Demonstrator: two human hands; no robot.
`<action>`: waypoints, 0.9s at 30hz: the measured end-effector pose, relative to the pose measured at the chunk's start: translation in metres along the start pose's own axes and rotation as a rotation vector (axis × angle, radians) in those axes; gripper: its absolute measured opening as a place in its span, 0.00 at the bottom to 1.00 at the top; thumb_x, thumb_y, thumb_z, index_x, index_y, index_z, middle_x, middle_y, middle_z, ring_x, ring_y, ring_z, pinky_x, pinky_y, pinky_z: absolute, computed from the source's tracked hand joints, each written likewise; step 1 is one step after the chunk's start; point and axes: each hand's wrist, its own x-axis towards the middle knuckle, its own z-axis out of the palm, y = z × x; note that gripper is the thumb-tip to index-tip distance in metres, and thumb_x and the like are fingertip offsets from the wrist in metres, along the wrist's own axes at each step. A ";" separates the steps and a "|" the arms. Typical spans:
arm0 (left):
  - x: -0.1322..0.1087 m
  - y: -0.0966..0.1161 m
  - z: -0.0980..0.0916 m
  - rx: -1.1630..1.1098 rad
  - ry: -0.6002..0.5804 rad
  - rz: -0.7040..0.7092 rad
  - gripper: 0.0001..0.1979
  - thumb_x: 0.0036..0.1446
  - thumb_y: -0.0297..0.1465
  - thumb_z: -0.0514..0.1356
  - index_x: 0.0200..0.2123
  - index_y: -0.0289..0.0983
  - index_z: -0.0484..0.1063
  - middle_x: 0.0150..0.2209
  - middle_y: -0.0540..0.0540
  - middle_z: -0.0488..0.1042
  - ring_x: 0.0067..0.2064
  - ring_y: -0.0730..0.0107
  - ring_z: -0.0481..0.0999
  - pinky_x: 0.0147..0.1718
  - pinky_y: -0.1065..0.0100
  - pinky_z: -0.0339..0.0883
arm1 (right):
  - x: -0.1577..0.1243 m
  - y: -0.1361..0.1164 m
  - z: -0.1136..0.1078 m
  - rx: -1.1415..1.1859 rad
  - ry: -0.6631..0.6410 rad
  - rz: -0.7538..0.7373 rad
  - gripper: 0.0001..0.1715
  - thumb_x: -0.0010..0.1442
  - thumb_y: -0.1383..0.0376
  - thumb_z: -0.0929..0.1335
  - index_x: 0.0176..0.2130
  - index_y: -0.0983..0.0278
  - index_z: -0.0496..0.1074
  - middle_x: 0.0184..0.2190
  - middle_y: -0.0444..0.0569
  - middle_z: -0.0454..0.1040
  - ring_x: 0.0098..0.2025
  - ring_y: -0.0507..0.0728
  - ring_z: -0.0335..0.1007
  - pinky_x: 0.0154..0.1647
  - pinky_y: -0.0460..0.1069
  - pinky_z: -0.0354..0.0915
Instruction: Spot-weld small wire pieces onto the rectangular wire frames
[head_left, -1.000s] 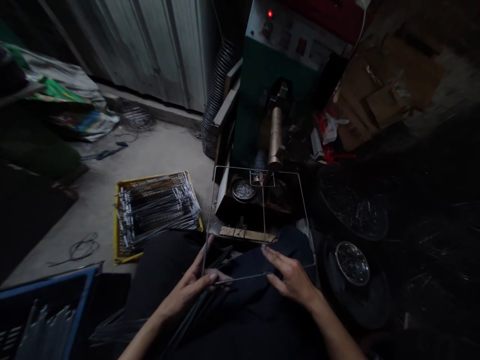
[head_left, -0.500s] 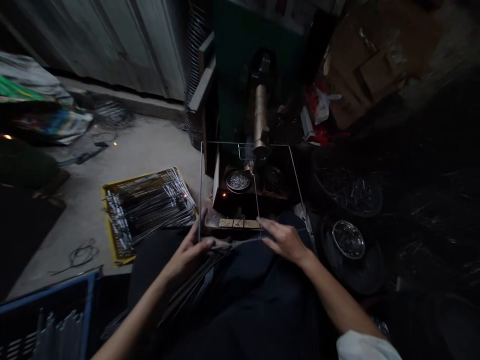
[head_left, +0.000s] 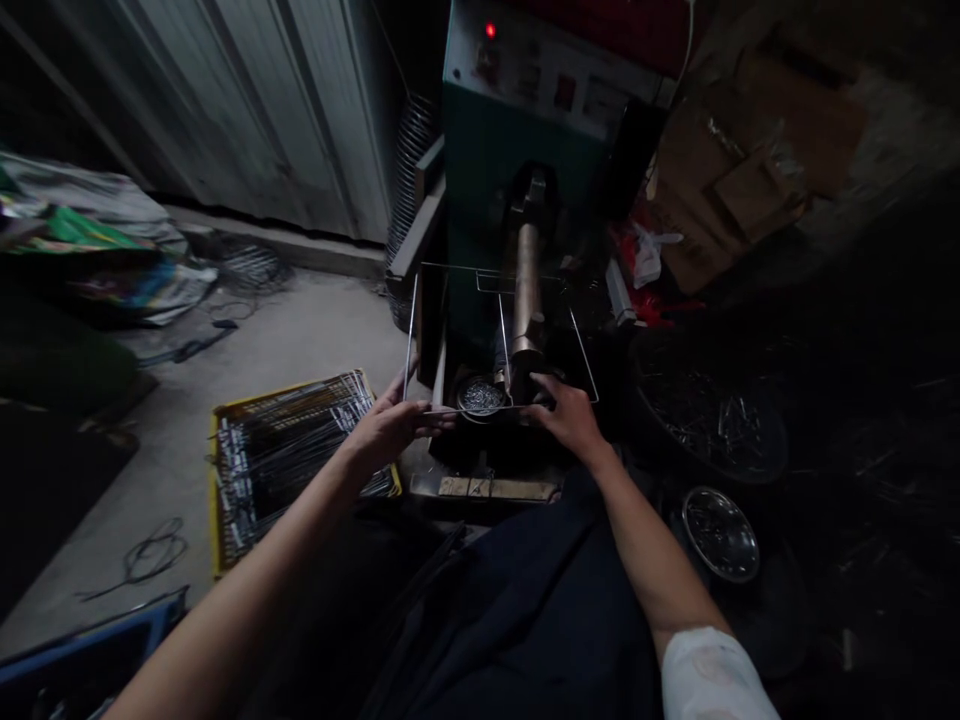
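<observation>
A rectangular wire frame [head_left: 411,335] with a smaller bent wire inside it reaches around the copper-coloured arm [head_left: 527,270] of a welding-type machine. My left hand [head_left: 390,420] grips the frame's near left corner between thumb and fingers. At the near wire, just below the tip of the arm, my right hand [head_left: 568,412] is closed on the frame; its fingertips are partly hidden in shadow. A round dish [head_left: 482,413] of small metal pieces lies behind the near wire, between my hands.
The machine's green cabinet [head_left: 480,170] rises ahead, its red light lit. At left is a yellow crate [head_left: 217,520] of wire rods, with a blue crate [head_left: 161,620] nearer. A metal bowl [head_left: 742,575] and a dark basin [head_left: 776,460] stand right. A wooden strip [head_left: 517,489] lies below.
Both hands have moved forward from my lap with the wire frame, bringing its near side up to the machine's arm. The wires under my left hand no longer show there. The view has tilted up.
</observation>
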 end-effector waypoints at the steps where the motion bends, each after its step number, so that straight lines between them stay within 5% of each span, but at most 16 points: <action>1: 0.003 0.001 -0.002 0.002 0.000 0.004 0.51 0.57 0.26 0.61 0.70 0.41 0.25 0.37 0.36 0.83 0.39 0.53 0.83 0.35 0.63 0.77 | 0.003 0.001 0.001 -0.007 0.008 0.009 0.32 0.56 0.61 0.76 0.58 0.60 0.68 0.47 0.51 0.78 0.47 0.62 0.76 0.47 0.51 0.68; 12: 0.018 0.005 -0.008 0.004 0.023 -0.001 0.52 0.57 0.27 0.61 0.70 0.40 0.25 0.36 0.36 0.83 0.39 0.53 0.83 0.34 0.62 0.78 | 0.017 0.003 0.003 -0.014 0.054 0.022 0.32 0.54 0.59 0.77 0.56 0.61 0.69 0.34 0.47 0.79 0.32 0.58 0.76 0.33 0.47 0.65; 18: 0.014 0.002 -0.007 -0.003 0.036 0.019 0.51 0.57 0.27 0.62 0.70 0.41 0.27 0.36 0.37 0.83 0.39 0.52 0.83 0.34 0.63 0.78 | 0.016 0.002 0.011 0.052 0.053 -0.008 0.30 0.57 0.60 0.76 0.56 0.61 0.68 0.30 0.43 0.77 0.30 0.55 0.74 0.34 0.47 0.66; 23: 0.014 0.002 -0.007 0.021 0.030 0.007 0.51 0.57 0.27 0.62 0.70 0.44 0.26 0.38 0.37 0.83 0.40 0.54 0.83 0.33 0.65 0.78 | 0.004 0.017 0.001 -0.046 0.191 -0.058 0.29 0.55 0.53 0.75 0.53 0.62 0.72 0.48 0.54 0.75 0.50 0.62 0.71 0.52 0.55 0.66; 25: 0.015 0.003 -0.008 0.021 0.003 0.000 0.51 0.58 0.27 0.62 0.70 0.44 0.26 0.39 0.37 0.83 0.40 0.54 0.83 0.34 0.65 0.78 | -0.001 0.035 -0.007 -0.085 0.338 0.057 0.31 0.57 0.50 0.73 0.54 0.63 0.72 0.54 0.58 0.71 0.56 0.66 0.66 0.57 0.59 0.63; 27: 0.016 0.003 -0.008 0.019 -0.022 0.005 0.52 0.58 0.27 0.62 0.70 0.44 0.24 0.39 0.36 0.83 0.41 0.54 0.83 0.34 0.64 0.77 | -0.003 0.056 -0.012 -0.029 0.376 0.231 0.29 0.62 0.50 0.68 0.55 0.66 0.71 0.50 0.60 0.73 0.52 0.66 0.70 0.53 0.59 0.66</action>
